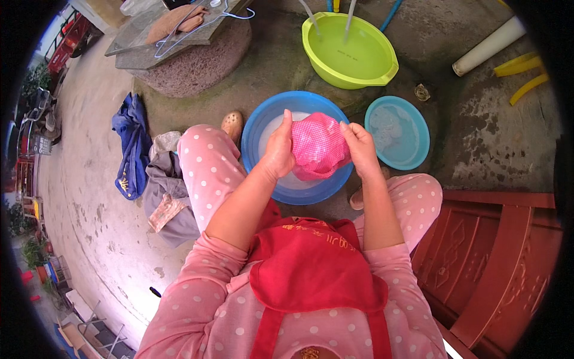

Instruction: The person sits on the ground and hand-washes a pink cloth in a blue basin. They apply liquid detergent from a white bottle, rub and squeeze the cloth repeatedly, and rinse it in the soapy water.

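A pink checked cloth item (317,142) is stretched between my two hands, above a blue plastic basin (255,119) of cloudy water. My left hand (281,150) grips its left edge, thumb pointing up. At the upper right edge, my right hand (360,146) pinches the fabric between thumb and fingers. The item looks wet and rounded, perhaps a cap or a sleeve cover. Close to my right hand stands a smaller turquoise basin (397,133) with sudsy water in it.
A lime-green tub (350,49) of water stands beyond, with hoses running in. Left of my knee lie blue clothing (130,143) and grey clothing (168,202) on the concrete. A stone slab (134,51) bears hangers and a brown cloth. A red carved door (484,264) stands at right.
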A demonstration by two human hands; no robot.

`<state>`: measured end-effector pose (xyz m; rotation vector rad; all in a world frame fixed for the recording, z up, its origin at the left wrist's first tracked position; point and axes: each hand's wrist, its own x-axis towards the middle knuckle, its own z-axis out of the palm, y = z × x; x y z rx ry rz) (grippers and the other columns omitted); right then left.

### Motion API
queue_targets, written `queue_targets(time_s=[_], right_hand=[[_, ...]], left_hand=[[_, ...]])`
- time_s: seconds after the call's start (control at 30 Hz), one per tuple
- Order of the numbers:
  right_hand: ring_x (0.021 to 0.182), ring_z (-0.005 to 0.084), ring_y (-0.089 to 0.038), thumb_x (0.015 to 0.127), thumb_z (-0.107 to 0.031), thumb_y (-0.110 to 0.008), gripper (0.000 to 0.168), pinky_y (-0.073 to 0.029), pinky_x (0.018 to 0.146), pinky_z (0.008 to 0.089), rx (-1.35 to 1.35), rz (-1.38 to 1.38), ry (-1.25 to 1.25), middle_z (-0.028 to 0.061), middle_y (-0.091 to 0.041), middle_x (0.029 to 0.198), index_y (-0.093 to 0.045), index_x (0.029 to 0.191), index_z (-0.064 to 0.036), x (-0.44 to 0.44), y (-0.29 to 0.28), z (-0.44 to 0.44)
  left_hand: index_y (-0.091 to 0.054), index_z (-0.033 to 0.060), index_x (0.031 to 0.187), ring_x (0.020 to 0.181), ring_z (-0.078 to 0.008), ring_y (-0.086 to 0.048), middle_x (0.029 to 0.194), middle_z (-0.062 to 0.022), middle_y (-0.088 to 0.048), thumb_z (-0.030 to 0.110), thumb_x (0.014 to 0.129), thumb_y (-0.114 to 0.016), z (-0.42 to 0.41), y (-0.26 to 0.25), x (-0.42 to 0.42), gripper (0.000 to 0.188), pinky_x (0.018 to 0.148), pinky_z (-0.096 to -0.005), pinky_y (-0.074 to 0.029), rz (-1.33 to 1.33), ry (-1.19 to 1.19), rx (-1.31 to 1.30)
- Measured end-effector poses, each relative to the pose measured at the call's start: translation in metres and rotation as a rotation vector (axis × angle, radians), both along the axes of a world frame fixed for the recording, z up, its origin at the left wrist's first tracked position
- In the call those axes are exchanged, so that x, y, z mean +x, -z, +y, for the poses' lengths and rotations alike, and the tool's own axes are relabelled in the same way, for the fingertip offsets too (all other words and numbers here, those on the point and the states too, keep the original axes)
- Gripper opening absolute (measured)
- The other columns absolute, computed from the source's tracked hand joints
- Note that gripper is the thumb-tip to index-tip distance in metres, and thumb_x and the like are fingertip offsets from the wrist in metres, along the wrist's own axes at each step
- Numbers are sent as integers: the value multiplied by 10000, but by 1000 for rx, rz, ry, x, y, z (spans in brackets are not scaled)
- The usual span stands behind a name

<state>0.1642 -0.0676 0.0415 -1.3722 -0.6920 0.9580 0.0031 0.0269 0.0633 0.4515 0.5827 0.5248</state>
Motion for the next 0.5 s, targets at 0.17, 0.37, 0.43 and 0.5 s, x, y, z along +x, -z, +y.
queue_targets(time_s=[0.17, 0.37, 0.43, 0.5], right_hand=[[825, 142, -554, 895, -216, -552, 201, -436, 742, 268, -35, -312, 87, 66, -597, 900, -540, 991, -40, 8, 16, 1], [1040, 293, -559, 902, -253, -515, 338, -420, 884, 361, -110, -441, 62, 170, -578, 1112, -454, 1191, -88, 7, 12, -1], [1045, 303, -557, 906, -281, -501, 357, -417, 889, 368, -113, -453, 67, 172, -576, 1119, -447, 1209, -100, 9, 17, 0], [1051, 305, -554, 908, -313, -487, 373, -411, 897, 373, -135, -478, 85, 172, -574, 1125, -449, 1222, -115, 13, 20, 1]], left_hand=[[-455, 4, 1227, 1091, -246, -532, 1203, -130, -534, 497, 925, -364, -2, -4, 0, 585, 952, -390, -418, -51, 47, 53], [-424, 19, 1265, 1134, -230, -500, 1243, -102, -508, 489, 939, -319, -5, -8, 0, 582, 985, -367, -384, -80, 71, 120], [-410, 29, 1280, 1147, -226, -490, 1257, -96, -498, 498, 936, -316, -6, -10, 0, 589, 992, -365, -378, -71, 82, 150], [-397, 40, 1293, 1154, -223, -485, 1270, -92, -486, 509, 933, -310, -7, -12, 0, 597, 994, -364, -377, -50, 94, 169]])
